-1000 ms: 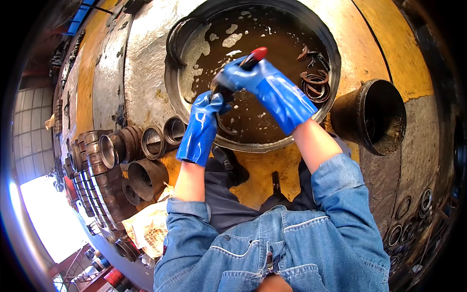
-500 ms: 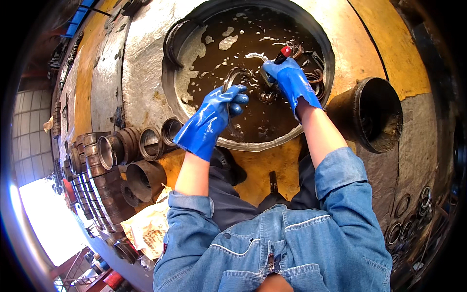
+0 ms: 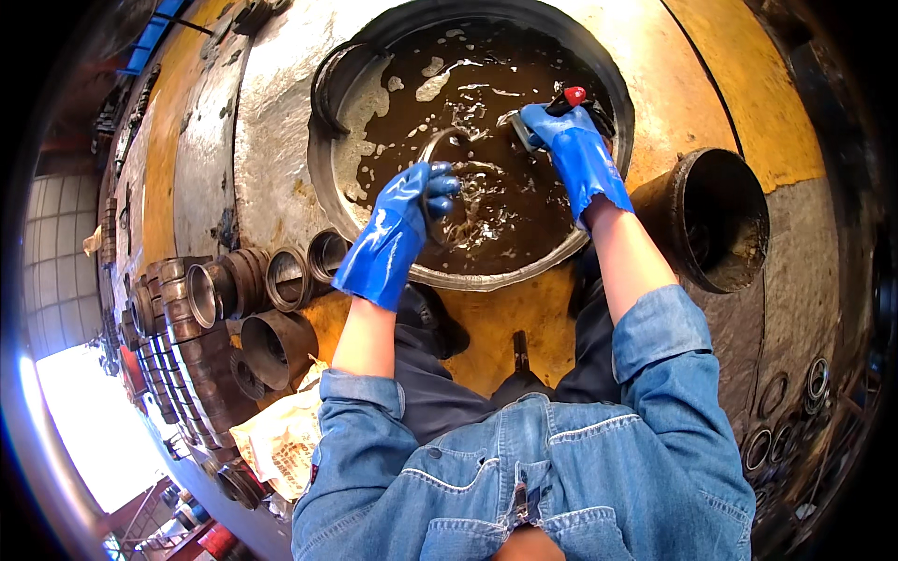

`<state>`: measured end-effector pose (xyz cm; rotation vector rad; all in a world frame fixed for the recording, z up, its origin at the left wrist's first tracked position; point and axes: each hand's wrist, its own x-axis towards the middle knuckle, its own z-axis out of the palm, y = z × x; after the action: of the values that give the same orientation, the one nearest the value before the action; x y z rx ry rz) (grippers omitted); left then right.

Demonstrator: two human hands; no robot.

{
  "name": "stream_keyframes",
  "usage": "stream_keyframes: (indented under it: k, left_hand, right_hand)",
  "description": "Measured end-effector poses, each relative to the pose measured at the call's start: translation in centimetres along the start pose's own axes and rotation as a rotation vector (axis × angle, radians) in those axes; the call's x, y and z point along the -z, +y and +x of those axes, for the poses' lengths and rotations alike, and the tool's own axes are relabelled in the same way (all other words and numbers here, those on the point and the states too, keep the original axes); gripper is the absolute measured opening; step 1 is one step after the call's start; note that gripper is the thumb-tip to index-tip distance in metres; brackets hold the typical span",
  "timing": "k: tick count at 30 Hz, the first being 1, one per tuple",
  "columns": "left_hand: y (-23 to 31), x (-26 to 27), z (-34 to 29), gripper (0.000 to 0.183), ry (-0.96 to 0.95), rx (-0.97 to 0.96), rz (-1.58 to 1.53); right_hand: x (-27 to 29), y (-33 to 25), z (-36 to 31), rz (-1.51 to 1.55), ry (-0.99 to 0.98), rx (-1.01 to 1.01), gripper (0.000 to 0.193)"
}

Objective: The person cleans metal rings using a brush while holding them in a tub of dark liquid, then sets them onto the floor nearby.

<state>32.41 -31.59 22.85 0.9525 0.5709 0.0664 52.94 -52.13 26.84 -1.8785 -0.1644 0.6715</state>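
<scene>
A wide round metal basin (image 3: 323,178) holds dark brown, foamy liquid. My left hand (image 3: 398,229), in a blue rubber glove, grips a thin metal ring (image 3: 432,154) that stands half out of the liquid near the basin's middle. My right hand (image 3: 571,150), also gloved in blue, is closed on a brush with a red-tipped handle (image 3: 571,95), held over the liquid at the basin's right side, apart from the ring. More dark rings lie at the basin's far right rim.
A dark bucket (image 3: 716,220) stands right of the basin. Several short metal sleeves and rings (image 3: 253,299) lie at the left on the yellow-painted floor. A crumpled cloth (image 3: 281,439) lies lower left. More rings (image 3: 786,421) sit at the right.
My right hand with the brush has moved from the ring toward the basin's right side. My left hand has lowered the ring into the liquid, which now splashes around it.
</scene>
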Motion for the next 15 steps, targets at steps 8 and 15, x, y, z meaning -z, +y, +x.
stream_keyframes:
  k: [8,15]
  left_hand:
    - [0.1,1.2,-1.6,0.037,0.218,-0.275,0.374]
    - [0.2,1.4,-1.6,0.037,0.224,-0.188,0.231]
  right_hand:
    - [-7.7,-1.7,0.7,0.314,-0.592,0.314,0.031]
    - [-7.1,-0.8,1.0,0.138,-0.245,0.149,0.036]
